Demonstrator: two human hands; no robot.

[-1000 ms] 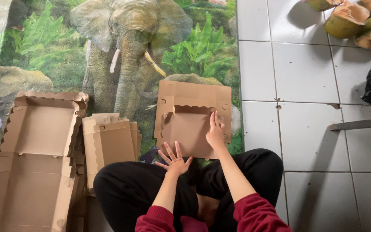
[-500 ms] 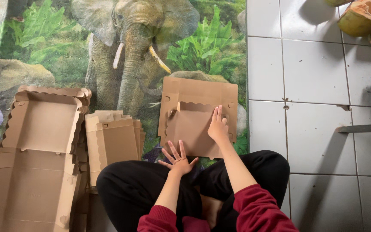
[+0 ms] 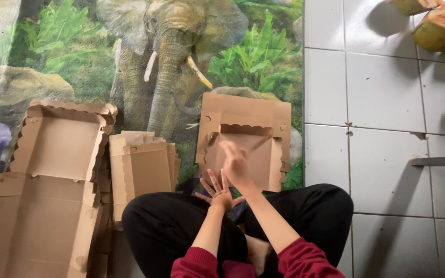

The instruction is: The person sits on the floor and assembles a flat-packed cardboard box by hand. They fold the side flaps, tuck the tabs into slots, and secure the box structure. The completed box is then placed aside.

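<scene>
Your right hand (image 3: 235,163) has lifted off the box (image 3: 244,139), blurred and empty; left hand (image 3: 217,186) stays splayed at its near edge, gripping nothing.

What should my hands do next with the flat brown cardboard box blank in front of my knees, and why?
Probably press the right hand back down on the flat brown cardboard box blank: it looks blurred above the panel, the left hand rests spread at the near edge, and the flaps lie unfolded.

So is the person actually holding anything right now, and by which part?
Nothing is gripped. The left hand lies spread and open at the near edge of the flat cardboard box, and the right hand, blurred, is over its middle panel with no fingers closed around it.
</scene>
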